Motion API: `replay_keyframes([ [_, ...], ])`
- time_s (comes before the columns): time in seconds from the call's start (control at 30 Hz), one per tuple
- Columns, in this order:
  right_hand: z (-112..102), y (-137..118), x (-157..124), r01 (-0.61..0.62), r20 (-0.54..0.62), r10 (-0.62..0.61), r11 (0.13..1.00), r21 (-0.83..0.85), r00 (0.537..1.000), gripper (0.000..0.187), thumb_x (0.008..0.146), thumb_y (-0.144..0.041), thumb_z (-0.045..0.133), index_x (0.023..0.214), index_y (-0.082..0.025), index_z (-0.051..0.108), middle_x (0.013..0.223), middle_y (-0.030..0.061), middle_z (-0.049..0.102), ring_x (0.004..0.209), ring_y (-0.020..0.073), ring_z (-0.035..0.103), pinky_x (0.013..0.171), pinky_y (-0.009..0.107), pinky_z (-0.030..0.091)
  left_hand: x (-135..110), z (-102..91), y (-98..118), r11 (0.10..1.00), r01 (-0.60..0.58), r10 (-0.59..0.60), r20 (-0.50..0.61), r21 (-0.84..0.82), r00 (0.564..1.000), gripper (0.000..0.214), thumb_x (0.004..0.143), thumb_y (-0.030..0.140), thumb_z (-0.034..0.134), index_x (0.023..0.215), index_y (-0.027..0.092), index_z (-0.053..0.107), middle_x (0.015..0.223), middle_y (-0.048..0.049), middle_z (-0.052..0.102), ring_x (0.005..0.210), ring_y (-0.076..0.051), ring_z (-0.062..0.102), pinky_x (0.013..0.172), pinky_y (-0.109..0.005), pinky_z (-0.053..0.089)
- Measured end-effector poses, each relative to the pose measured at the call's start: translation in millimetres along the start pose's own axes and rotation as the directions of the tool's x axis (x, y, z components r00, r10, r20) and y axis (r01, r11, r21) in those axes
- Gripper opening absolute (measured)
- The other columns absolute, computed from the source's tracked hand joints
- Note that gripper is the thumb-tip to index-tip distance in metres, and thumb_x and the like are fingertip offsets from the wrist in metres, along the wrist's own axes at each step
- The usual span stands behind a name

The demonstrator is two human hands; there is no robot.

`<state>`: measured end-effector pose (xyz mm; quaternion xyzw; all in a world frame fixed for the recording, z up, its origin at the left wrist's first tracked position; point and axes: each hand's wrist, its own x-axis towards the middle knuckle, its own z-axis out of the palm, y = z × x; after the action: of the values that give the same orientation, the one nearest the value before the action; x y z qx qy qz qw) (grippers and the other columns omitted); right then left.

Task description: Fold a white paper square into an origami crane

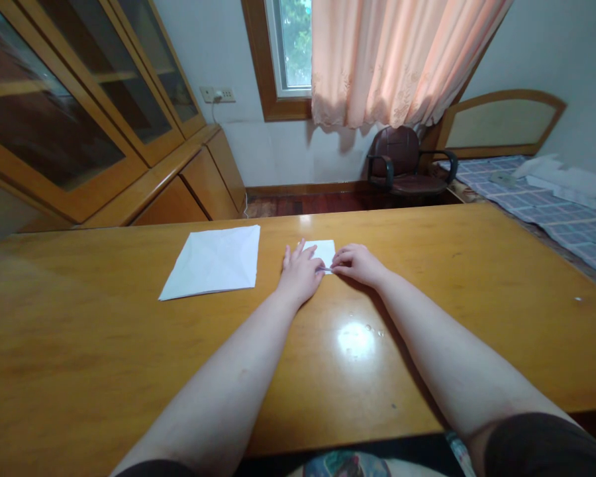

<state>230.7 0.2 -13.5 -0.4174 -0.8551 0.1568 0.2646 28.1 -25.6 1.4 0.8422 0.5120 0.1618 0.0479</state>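
A small folded piece of white paper (324, 251) lies on the wooden table (477, 278) near its far edge. My left hand (299, 273) rests flat on the paper's left part, fingers stretched out and pressing it down. My right hand (358, 263) is closed in a pinch on the paper's near right edge. A stack of white square sheets (213, 262) with crease lines lies to the left of my left hand, apart from it.
A wooden cabinet with glass doors (79, 112) stands at the left. Beyond the table are a dark office chair (402, 162), a window with a pink curtain (392, 59), and a bed with a checked cover (551, 205) at the right.
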Motion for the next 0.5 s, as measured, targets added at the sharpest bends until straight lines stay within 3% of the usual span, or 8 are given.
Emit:
replay_keyframes([
  [0.1, -2, 4, 0, -0.053, -0.023, 0.051, 0.995, -0.09, 0.998, 0.009, 0.081, -0.025, 0.065, 0.078, -0.022, 0.074, 0.087, 0.0042, 0.071, 0.083, 0.018, 0.061, 0.081, 0.032, 0.043, 2, -1.5, -2, 1.0, 0.013, -0.013, -0.016, -0.008, 1.0, 0.015, 0.084, 0.028, 0.055, 0.082, 0.025, 0.07, 0.121, -0.0035, 0.063, 0.13, -0.029, 0.039, 0.112, -0.058, 0.016],
  [0.2, -4, 2, -1, -0.067, -0.013, 0.066, 0.993, -0.101, 0.998, 0.01, 0.081, -0.025, 0.064, 0.079, -0.022, 0.074, 0.087, 0.0047, 0.071, 0.084, 0.0185, 0.061, 0.081, 0.032, 0.043, 4, -5.6, -2, 1.0, -0.013, 0.015, 0.063, -0.026, 0.998, 0.019, 0.085, 0.027, 0.052, 0.081, 0.022, 0.07, 0.1, -0.0056, 0.069, 0.103, -0.023, 0.058, 0.1, -0.044, 0.038],
  [0.3, -6, -3, -3, -0.034, -0.001, 0.034, 0.997, -0.07, 0.999, 0.01, 0.079, -0.023, 0.064, 0.076, -0.022, 0.073, 0.087, 0.004, 0.071, 0.083, 0.0184, 0.061, 0.081, 0.032, 0.044, 4, -10.2, -1, 0.999, -0.041, 0.043, 0.11, -0.018, 0.993, 0.023, 0.086, 0.026, 0.049, 0.08, 0.02, 0.071, 0.09, -0.0069, 0.069, 0.088, -0.02, 0.061, 0.084, -0.033, 0.045],
  [0.5, -6, -5, -3, -0.124, -0.029, 0.123, 0.992, -0.032, 0.992, 0.016, 0.078, -0.017, 0.057, 0.071, -0.019, 0.071, 0.082, 0.0046, 0.07, 0.081, 0.0183, 0.061, 0.08, 0.03, 0.044, 3, -11.8, 1, 0.998, -0.056, 0.057, 0.101, -0.012, 0.993, 0.023, 0.085, 0.028, 0.049, 0.082, 0.021, 0.071, 0.09, -0.0059, 0.069, 0.086, -0.02, 0.06, 0.076, -0.03, 0.045],
])
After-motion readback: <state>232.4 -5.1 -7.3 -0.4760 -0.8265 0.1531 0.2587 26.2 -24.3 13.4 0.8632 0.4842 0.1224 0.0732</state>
